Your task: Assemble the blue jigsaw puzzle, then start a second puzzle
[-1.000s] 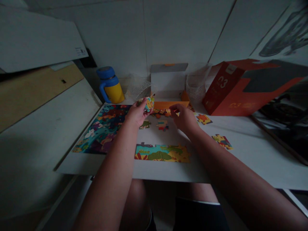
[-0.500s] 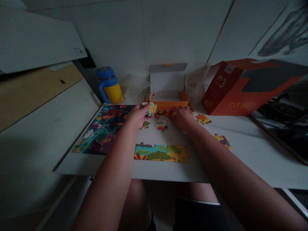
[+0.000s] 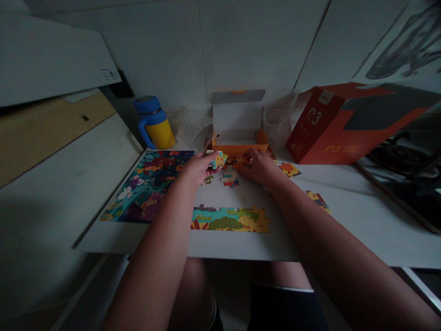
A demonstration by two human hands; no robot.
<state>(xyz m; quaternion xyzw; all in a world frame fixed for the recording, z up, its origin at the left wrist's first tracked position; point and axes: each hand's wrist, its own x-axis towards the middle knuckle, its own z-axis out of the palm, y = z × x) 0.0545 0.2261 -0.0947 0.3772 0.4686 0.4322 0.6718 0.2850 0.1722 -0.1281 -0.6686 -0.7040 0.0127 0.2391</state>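
Observation:
My left hand (image 3: 202, 167) is closed on several puzzle pieces (image 3: 219, 159), a colourful stack showing between thumb and fingers. My right hand (image 3: 259, 165) curls over orange and dark puzzle pieces (image 3: 242, 162) in front of the open orange box (image 3: 237, 149). Thumb and fingers bend round a puzzle piece there, partly hidden by the hand. Between the hands lies a loose piece with red, cream and blue (image 3: 229, 179), and a green-patterned piece (image 3: 207, 180) is half covered by my left hand. Nearer me is a joined puzzle strip (image 3: 230, 219) with green and yellow scenery.
A dark colourful puzzle picture (image 3: 144, 184) lies on the white table (image 3: 234, 246) at left. Behind it stands a blue and yellow jug (image 3: 156, 122). Clear plastic (image 3: 198, 126) flanks the box. At right are loose pieces (image 3: 289, 169) and a large red box (image 3: 320, 128).
My right hand has shifted slightly and its fingers have spread round the orange pieces, showing more of them. My left hand keeps its stack, moved marginally right. The view has drifted a little.

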